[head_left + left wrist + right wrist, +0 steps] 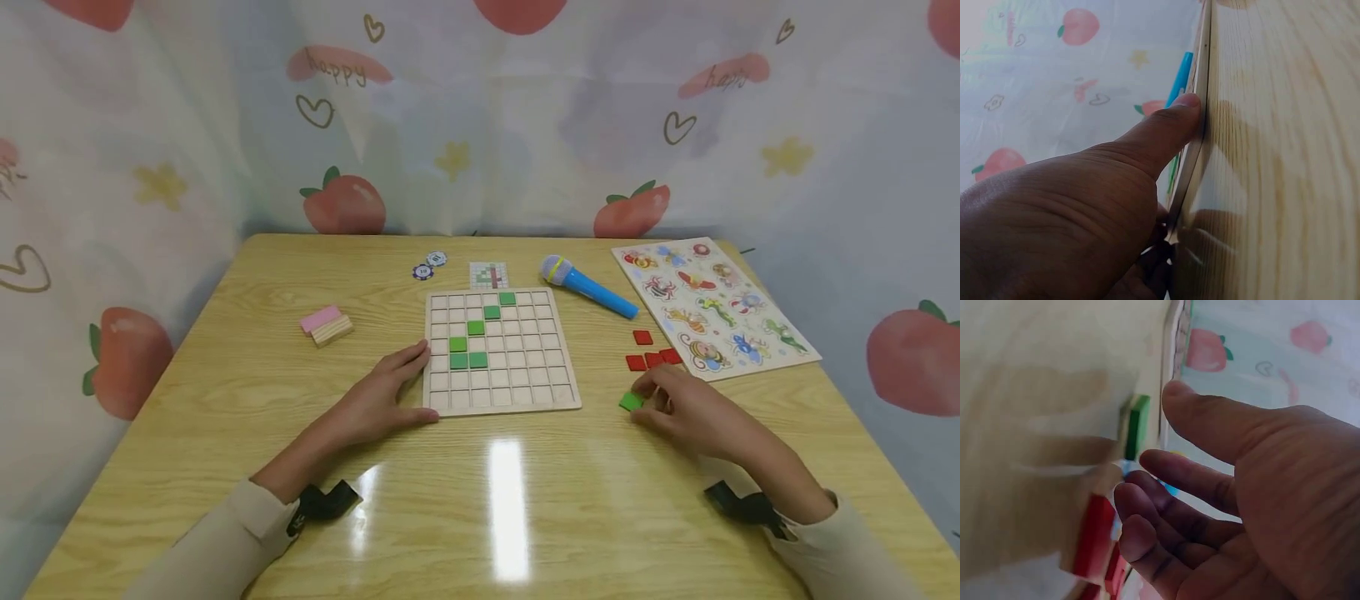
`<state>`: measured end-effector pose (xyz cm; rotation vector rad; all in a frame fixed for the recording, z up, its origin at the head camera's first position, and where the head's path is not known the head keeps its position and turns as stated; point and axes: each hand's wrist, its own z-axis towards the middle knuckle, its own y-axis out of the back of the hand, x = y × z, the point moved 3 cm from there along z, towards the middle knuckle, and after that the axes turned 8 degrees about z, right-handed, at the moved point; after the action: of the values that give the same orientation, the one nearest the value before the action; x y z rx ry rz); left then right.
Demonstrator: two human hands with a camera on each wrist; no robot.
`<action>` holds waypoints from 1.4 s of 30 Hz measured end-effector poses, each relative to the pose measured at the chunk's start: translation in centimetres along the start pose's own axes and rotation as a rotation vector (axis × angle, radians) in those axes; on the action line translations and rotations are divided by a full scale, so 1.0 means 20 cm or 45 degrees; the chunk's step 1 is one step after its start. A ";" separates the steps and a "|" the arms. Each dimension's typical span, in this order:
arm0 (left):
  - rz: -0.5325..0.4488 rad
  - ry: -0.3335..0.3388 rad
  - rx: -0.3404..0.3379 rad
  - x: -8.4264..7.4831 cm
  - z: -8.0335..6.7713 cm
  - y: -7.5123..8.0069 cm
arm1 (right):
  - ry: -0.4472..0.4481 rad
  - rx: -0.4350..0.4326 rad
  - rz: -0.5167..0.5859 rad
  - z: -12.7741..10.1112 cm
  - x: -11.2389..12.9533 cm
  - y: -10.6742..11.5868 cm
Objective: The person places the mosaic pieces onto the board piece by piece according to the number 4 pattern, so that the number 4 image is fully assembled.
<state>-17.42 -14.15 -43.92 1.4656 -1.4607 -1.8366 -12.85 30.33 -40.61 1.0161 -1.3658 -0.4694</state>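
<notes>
Tabletop (225, 400), green tile (1138, 425) beside right hand (1222, 506)

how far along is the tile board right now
Six green tiles already sit in the grid board, most cells bare. In hand: the right hand reaches a loose green tile; the left hand steadies the board's edge. Left: red tiles on the table.

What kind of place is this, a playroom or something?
Probably a children's play corner: a wooden table holds a grid board with green tiles, a toy microphone and an animal puzzle, with a strawberry-print curtain behind.
</notes>
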 end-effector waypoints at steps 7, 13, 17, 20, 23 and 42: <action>-0.011 0.016 0.015 0.01 -0.01 0.00 | 0.059 0.031 -0.030 0.02 0.04 -0.08; 0.006 0.010 0.001 0.03 -0.02 0.01 | 0.207 -0.034 -0.094 0.10 0.14 -0.07; -0.005 0.016 0.009 0.04 -0.02 0.01 | 0.309 -0.070 -0.055 0.23 0.27 -0.07; -0.014 0.019 0.017 0.04 -0.02 0.01 | 0.380 -0.063 -0.008 0.36 0.38 -0.10; -0.032 0.019 0.011 0.04 -0.02 0.00 | 0.437 -0.014 0.012 0.49 0.48 -0.15; 0.010 0.001 0.027 0.00 0.00 0.02 | 0.518 0.139 -0.059 0.72 0.62 -0.33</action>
<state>-17.48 -14.29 -43.65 1.4683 -1.4880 -1.8207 -22.18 12.53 -40.36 1.1620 -1.0125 -0.2069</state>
